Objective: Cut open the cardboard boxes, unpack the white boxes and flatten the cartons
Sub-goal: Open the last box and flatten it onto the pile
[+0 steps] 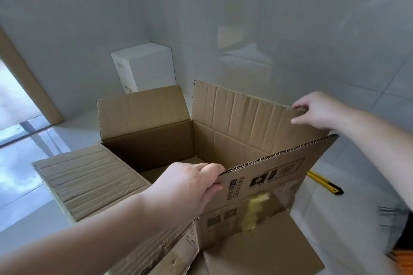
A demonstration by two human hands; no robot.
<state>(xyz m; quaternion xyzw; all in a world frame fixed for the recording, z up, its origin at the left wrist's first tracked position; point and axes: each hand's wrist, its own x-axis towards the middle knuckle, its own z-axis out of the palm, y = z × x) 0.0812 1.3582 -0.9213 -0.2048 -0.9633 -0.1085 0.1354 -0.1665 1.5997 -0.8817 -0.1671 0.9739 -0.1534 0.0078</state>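
Spreading across the tiled floor (348,185) at 6 o'clock, an open cardboard carton (156,138) stands with its 4 top flaps raised or folded out. Its left flap (89,176) lies flat toward 9 o'clock, and the far flap (143,111) stands up toward 12 o'clock. Behind that flap, in the corner where the walls meet, 2 white boxes (145,67) seem to be stacked, though the seam between them is faint. The carton's inside looks empty as far as the view reaches. The left hand (190,187) is closed over the corrugated top edge of the near flap (274,181), fingers hooked inside and thumb on the printed outer face. The right hand (317,111) pinches the upper corner of the right flap (243,116) at 3 o'clock. Beyond the carton's right side, a yellow and black utility knife (326,183) lies on the floor, apart from both hands.
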